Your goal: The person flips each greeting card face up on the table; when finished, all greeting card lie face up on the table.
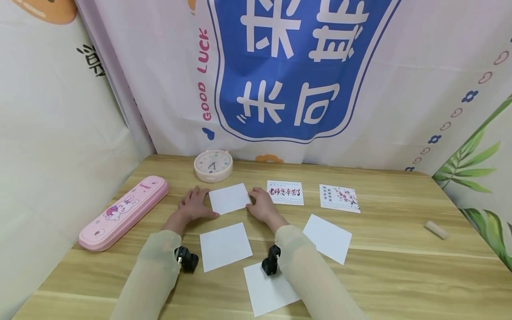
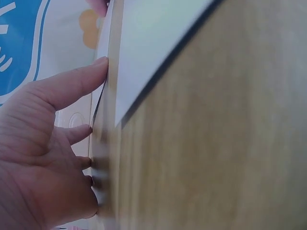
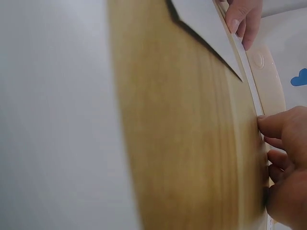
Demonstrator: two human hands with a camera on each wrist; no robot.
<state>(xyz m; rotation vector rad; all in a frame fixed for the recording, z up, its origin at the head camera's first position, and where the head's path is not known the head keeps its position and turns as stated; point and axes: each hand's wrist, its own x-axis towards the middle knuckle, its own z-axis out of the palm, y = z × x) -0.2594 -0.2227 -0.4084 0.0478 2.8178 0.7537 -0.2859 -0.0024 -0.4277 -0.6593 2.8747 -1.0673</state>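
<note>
A blank white card (image 1: 230, 198) lies on the table between the two hands. My left hand (image 1: 194, 205) is at its left side, fingers spread and the thumb by the lower left corner. At the card's right edge, my right hand (image 1: 262, 205) touches with thumb and fingertips. In the left wrist view the left thumb (image 2: 79, 84) meets a card edge. The right wrist view shows the right thumb (image 3: 274, 123) against the same card's thin edge. Nearer to me lie a second blank card (image 1: 226, 246) and a third one (image 1: 266, 293), partly hidden by the right forearm.
Another blank card (image 1: 329, 238) lies right of the right forearm. Behind it are a card with red writing (image 1: 285, 192) and a blossom-printed card (image 1: 339, 198). A round clock (image 1: 213, 166) stands at the back, a pink pencil case (image 1: 124, 213) lies left, and a small beige block (image 1: 436, 230) right.
</note>
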